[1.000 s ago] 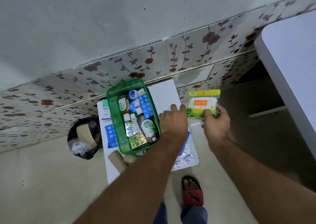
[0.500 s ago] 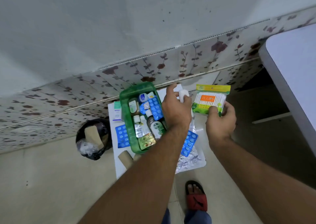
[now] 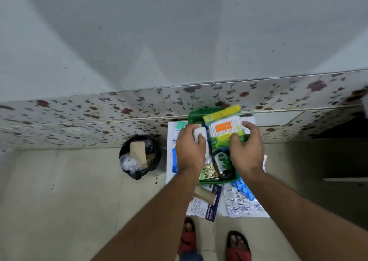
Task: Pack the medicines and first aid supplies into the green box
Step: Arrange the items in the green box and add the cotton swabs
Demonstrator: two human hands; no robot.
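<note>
Gripping a packet of cotton buds (image 3: 224,131) by its right edge, right hand (image 3: 246,150) closed, thumb on the near face, fingers curled behind. Closed too, left hand (image 3: 190,149), around a small white roll (image 3: 199,133), likely a bandage, though too blurred to be sure. Both held low over the green box (image 3: 214,113), wrists bent down, forearms reaching in from the near side, knuckles up.

Sitting on a small white table (image 3: 171,161) against the far wall, that box, already crowded: a dark bottle (image 3: 222,161) and a gold pill strip (image 3: 208,173) showing at the near end, the rest hidden under the hands.

Likely trouble, judged from this: packet too broad for the free room, so resting across the rim or on top of the bottle and sliding off once released. Roll dropped blind into a gap and bouncing out, since both hands cover the opening. Pressing down to make things fit risks tipping the bottle or crumpling strips underneath. Pushing hard toward the near edge risks nudging the light box along the table.

Still unpacked, outward from the box: blue pill strips (image 3: 244,189) and silver foil strips (image 3: 242,205) near right, a brown roll (image 3: 205,193) on a printed leaflet (image 3: 205,207) near, more blue strips (image 3: 174,161) and a pale carton (image 3: 179,130) on the left. Easily swept off the table by a forearm. Left of the table on the floor, a black bin (image 3: 139,156).
</note>
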